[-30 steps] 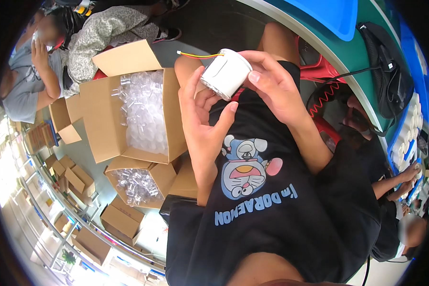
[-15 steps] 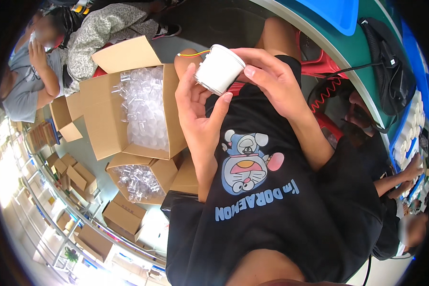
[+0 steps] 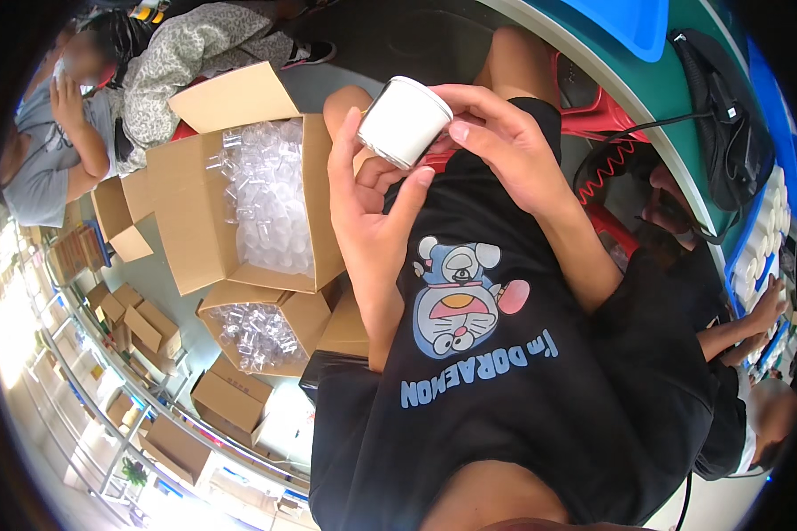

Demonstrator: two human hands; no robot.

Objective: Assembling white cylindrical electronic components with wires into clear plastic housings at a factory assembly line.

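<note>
A white cylindrical housing (image 3: 405, 122) is held tilted between my two hands, above my lap. My right hand (image 3: 505, 146) pinches its right end, with the thumb on the near side and the fingers behind. From the left, my left hand (image 3: 376, 208) cups the other end. Its index finger stands along the housing's left edge, and its thumb points up at the lower rim. The other left fingers are curled beneath and partly hidden. A darker line runs round the lower-left rim of the housing.
To the left stands an open cardboard box (image 3: 186, 212) of clear plastic pieces (image 3: 274, 208), with a smaller box of clear parts (image 3: 261, 336) below. A green table (image 3: 664, 88) bears a blue tray (image 3: 624, 22) and black bag (image 3: 722, 115). Other people sit at left and right.
The housing has turned in my hands: the thin red-and-yellow wires and small side tabs seen on its left have gone out of sight. Both hands stay nearly in place.
</note>
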